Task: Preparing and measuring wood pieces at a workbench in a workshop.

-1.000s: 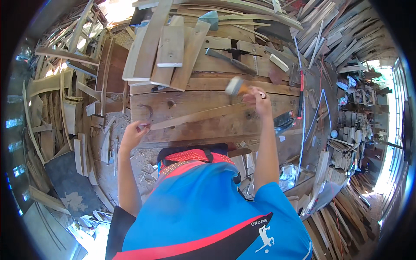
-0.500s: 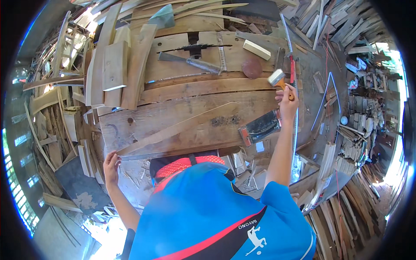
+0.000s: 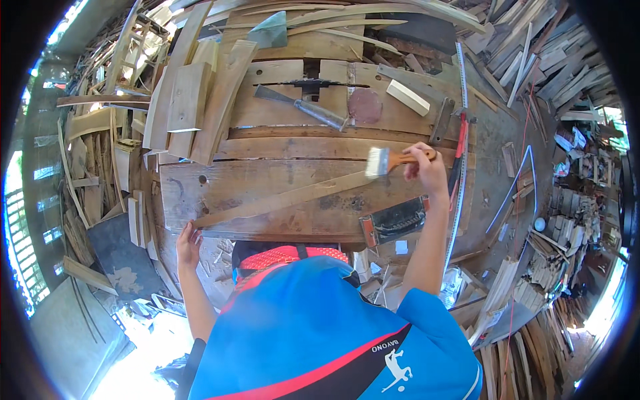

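My right hand (image 3: 425, 172) grips the orange handle of a flat paintbrush (image 3: 390, 160), its pale bristles resting at the right end of a long thin wooden strip (image 3: 287, 199). The strip lies slanted across the wooden workbench (image 3: 267, 220). My left hand (image 3: 189, 241) holds the strip's lower left end at the bench's front edge. A person's blue shirt with a red stripe fills the lower middle of the view.
On the bench lie a chisel (image 3: 303, 110), a round brown disc (image 3: 365, 105), a pale wooden block (image 3: 409, 97), a dark rectangular tool with a red edge (image 3: 395, 221) and a long saw (image 3: 460, 153). Planks (image 3: 190, 100) lean at the left. Scrap wood piles (image 3: 553, 60) surround the bench.
The brush has come down from the bench's right side onto the right end of the strip. My left hand has stayed at the strip's left end. The view has shifted.
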Available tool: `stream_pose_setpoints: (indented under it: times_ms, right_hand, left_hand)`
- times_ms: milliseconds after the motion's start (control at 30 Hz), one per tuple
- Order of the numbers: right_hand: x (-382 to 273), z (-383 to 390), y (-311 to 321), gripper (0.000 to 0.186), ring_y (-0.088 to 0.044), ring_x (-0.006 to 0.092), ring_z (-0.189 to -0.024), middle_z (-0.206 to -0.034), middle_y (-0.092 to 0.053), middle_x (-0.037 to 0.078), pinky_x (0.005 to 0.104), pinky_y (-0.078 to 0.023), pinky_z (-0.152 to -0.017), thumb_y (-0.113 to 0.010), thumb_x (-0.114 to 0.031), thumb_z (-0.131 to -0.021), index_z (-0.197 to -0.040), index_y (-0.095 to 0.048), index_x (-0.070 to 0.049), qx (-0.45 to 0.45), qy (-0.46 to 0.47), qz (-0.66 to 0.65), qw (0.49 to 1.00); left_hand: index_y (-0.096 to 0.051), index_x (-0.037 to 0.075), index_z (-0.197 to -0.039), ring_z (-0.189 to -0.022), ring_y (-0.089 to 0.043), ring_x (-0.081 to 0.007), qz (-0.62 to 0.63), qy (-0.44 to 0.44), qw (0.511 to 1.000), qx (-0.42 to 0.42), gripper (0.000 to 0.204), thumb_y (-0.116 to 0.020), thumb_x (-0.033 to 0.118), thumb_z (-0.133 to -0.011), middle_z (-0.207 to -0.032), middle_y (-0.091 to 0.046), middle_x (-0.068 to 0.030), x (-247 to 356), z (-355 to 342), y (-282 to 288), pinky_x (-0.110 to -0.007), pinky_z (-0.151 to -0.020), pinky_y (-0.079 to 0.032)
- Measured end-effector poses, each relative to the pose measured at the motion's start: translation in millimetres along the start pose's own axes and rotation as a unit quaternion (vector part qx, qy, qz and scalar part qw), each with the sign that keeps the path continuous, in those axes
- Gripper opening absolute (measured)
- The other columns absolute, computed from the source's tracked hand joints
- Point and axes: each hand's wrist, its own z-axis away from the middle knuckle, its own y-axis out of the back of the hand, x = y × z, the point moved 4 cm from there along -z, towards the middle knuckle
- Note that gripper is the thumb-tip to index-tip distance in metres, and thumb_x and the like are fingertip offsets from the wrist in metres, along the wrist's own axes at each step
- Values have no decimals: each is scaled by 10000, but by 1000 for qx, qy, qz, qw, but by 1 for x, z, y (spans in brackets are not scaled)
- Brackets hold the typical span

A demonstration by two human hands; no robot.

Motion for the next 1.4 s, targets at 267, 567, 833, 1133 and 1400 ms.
stream_pose_setpoints:
  times_ms: [267,567,833,1133,1400]
  right_hand:
    - [-48,-75,-29,266,-626,100,-579,-724,-698,36,263,-480,-554,-579,-252,-1035,-965,-716,-36,26,102,80,991]
    - [-23,-33,-3,289,-612,88,-605,-653,-620,15,265,-457,-561,-540,-248,-1064,-921,-677,-37,11,30,223,974]
    - [-39,19,-106,259,-607,92,-603,-641,-631,30,270,-450,-576,-555,-236,-1063,-992,-687,-24,-8,102,225,969]
    - [-36,53,-216,200,-685,405,-645,-732,-700,185,504,-531,-607,-588,-247,-998,-939,-691,-85,-90,242,351,900]
    - [-25,84,-312,217,-628,94,-820,-941,-727,34,277,-529,-724,-628,-117,-1038,-1240,-698,-83,-239,170,121,948]
  left_hand:
    - [-618,134,-1332,-968,-617,-150,0,-6,999,54,412,-714,335,-985,-1163,-642,2,-22,8,8,-339,-864,-485]
    - [-678,140,-1224,-964,-640,-140,2,-41,997,67,302,-697,332,-990,-1096,-685,29,-12,38,-18,-329,-867,-497]
    - [-711,101,-1231,-928,-680,-124,-36,-71,993,83,327,-701,320,-989,-1076,-712,17,4,44,-11,-311,-844,-500]
    - [-754,61,-1162,-877,-702,-138,-159,-102,981,50,337,-723,339,-974,-1044,-748,-20,24,28,-22,-291,-786,-510]
    - [-720,63,-1182,-863,-688,-121,-76,-133,987,41,308,-698,312,-1002,-995,-735,-8,47,14,3,-266,-762,-504]
